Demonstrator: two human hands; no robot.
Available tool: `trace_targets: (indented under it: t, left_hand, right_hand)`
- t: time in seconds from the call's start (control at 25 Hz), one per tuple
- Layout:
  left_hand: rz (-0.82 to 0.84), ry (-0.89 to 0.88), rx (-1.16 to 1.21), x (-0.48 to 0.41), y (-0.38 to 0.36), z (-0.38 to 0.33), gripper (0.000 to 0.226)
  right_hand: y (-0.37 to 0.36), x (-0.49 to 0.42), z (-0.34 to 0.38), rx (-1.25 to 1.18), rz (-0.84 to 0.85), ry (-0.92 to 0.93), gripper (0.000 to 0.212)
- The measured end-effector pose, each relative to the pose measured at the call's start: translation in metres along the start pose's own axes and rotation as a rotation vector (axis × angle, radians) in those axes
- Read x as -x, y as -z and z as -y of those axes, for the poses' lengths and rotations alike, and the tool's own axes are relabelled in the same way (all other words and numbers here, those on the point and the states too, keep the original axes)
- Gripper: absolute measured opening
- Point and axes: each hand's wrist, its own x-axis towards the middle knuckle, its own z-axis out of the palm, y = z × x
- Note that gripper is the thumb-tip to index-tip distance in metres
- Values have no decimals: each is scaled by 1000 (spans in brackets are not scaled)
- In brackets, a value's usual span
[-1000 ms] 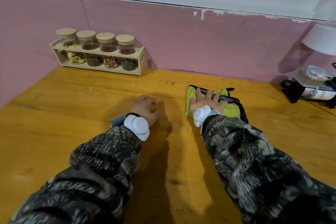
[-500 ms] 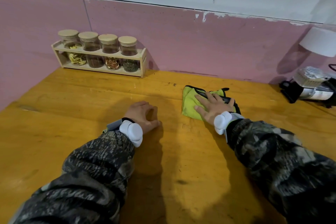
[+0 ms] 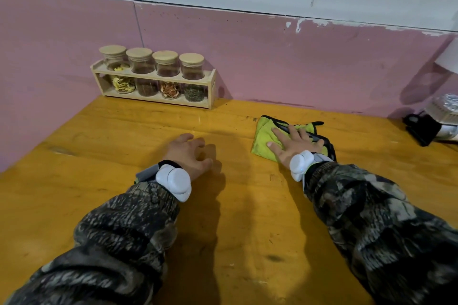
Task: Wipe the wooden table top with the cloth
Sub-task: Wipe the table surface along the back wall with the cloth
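At the far left, against the pink wall, a pale wooden spice rack (image 3: 153,82) holds four clear glass jars with round wooden lids (image 3: 151,70) in a row. From left to right they hold something yellow and flaky, a dark brown material, orange-brown curled pieces, and dark green leaves; each looks less than half full.

Nearer the middle, the left hand (image 3: 189,156) rests on the orange-yellow wooden worktop (image 3: 243,218), fingers loosely curled, its grip holding nothing. It seems to serve as a brace.

To the right, the right hand (image 3: 292,145) lies flat, fingers spread, pressing down on the folded yellow-green cloth with black edging (image 3: 262,138) rather than clutching it. The cloth sits on the worktop near the back wall, right of centre.

To wipe well, I would keep the palm flat with even pressure so the whole fold stays in contact, and sweep in overlapping passes; most of the surface appears not yet covered. Near the rack, strokes should stop short to avoid knocking the jars.

At the far right edge a black and clear object (image 3: 431,126) is partly cut off; I cannot tell what it is.
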Motion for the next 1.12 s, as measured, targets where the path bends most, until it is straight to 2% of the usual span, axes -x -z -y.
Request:
trace_targets:
  t: [0.28,0.68,0.84,1.12]
  left_hand:
    - [-12,27,49,1,21,44,55]
    - [-82,184,39,4,46,113,60]
    - [-129,244,-7,5,57,134,48]
    - [-191,296,-33,8,71,181,46]
  right_hand:
    - [2,-17,63,6,2,48,73]
    - [1,-44,159,-10,-6,111,74]
    - [3,-48,192,-14,-10,135,73]
    - [8,-50,244,1,0,160,70]
